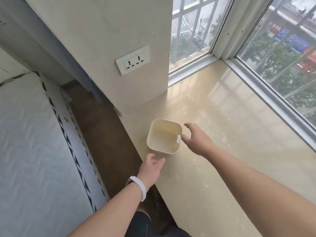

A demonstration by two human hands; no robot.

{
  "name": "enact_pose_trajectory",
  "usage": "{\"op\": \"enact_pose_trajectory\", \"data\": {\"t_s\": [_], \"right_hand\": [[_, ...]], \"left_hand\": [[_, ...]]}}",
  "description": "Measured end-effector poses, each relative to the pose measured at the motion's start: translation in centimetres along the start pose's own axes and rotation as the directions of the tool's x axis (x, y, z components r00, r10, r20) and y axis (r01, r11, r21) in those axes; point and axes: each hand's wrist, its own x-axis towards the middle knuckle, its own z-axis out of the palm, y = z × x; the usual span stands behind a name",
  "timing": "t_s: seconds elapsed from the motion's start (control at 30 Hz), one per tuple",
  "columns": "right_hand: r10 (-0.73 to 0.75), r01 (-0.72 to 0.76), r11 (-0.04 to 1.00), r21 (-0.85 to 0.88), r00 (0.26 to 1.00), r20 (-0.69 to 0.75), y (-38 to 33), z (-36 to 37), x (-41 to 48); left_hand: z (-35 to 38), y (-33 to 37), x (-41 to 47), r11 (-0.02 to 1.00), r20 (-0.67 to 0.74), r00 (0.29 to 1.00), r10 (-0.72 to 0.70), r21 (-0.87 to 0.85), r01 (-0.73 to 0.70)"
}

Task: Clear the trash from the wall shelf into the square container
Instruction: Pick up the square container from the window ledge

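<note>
So the square container (164,136) is sitting right near the front edge of the window ledge (222,117), almost at the lip where it's dropping off to the brown floor (102,134), with the wall corner (136,82) standing just behind it and a big stretch of open ledge running off to the right toward the window (282,65). The ledge is looking glossy and cream, kind of stone-like, while the container is a matte off-white plastic thing with rounded corners and nothing visible inside. The right hand (196,139) is hovering at its right rim, fingers (185,138) spread open and just about touching the little tab there. The left hand (152,166) is waiting just below its front wall, fingers loosely open too, gripping nothing, a white watch (138,185) on the wrist. A quilted mattress (34,142) is filling the left side.
</note>
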Motion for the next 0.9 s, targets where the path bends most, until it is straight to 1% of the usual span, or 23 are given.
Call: {"op": "enact_pose_trajectory", "data": {"t_s": [0.03, 0.07, 0.13, 0.2, 0.33, 0.43, 0.53, 0.6, 0.67, 0.73, 0.8, 0.9], "right_hand": [[0.024, -0.023, 0.999, 0.035, 1.0, -0.008, 0.1, 0.3, 0.9], [0.054, -0.054, 0.995, 0.081, 0.999, -0.003, 0.1, 0.5, 1.5], [0.128, -0.129, 0.976, 0.174, 0.992, 0.015, 0.0, 1.2, 2.4], [0.197, -0.199, 0.947, 0.253, 0.98, 0.031, 0.2, 2.4, 2.6], [0.263, -0.273, 0.88, 0.39, 0.962, 0.08, 1.2, 4.3, 2.0], [0.308, -0.304, 0.788, 0.536, 0.948, 0.084, 1.8, 5.2, 2.1], [0.339, -0.318, 0.695, 0.646, 0.936, 0.096, 2.2, 5.6, 2.0], [0.375, -0.344, 0.597, 0.725, 0.918, 0.128, 2.4, 5.6, 1.8], [0.412, -0.38, 0.471, 0.796, 0.893, 0.183, 2.7, 5.7, 1.4], [0.418, -0.407, 0.369, 0.835, 0.876, 0.241, 2.9, 5.7, 1.0], [0.404, -0.413, 0.318, 0.854, 0.873, 0.272, 2.8, 5.5, 0.4], [0.415, -0.39, 0.307, 0.868, 0.876, 0.246, 2.5, 5.2, -0.4]], "left_hand": [[0.4, 0.3, 0.4, 0.996, -0.002, 0.999, -0.044, -0.075, 0.044], [0.7, 0.3, 1.1, 0.99, -0.008, 0.996, -0.084, -0.114, 0.083], [1.1, 0.7, 2.1, 0.977, -0.029, 0.992, -0.121, -0.179, 0.114], [1.4, 0.8, 2.7, 0.973, -0.037, 0.992, -0.123, -0.2, 0.113], [1.4, 1.1, 3.5, 0.978, -0.074, 0.993, -0.094, -0.195, 0.078], [1.4, 1.3, 3.9, 0.982, -0.087, 0.994, -0.072, -0.183, 0.055], [1.4, 1.6, 4.2, 0.987, -0.102, 0.994, -0.039, -0.16, 0.022], [1.4, 2.0, 4.4, 0.991, -0.107, 0.994, -0.009, -0.132, -0.006], [1.4, 2.3, 4.6, 0.995, -0.108, 0.994, 0.021, -0.098, -0.032], [1.5, 2.7, 4.5, 0.997, -0.094, 0.995, 0.037, -0.062, -0.043], [1.4, 3.0, 4.4, 0.998, -0.07, 0.996, 0.054, -0.028, -0.056], [1.1, 3.3, 4.0, 0.994, -0.045, 0.994, 0.102, 0.033, -0.1]]}}
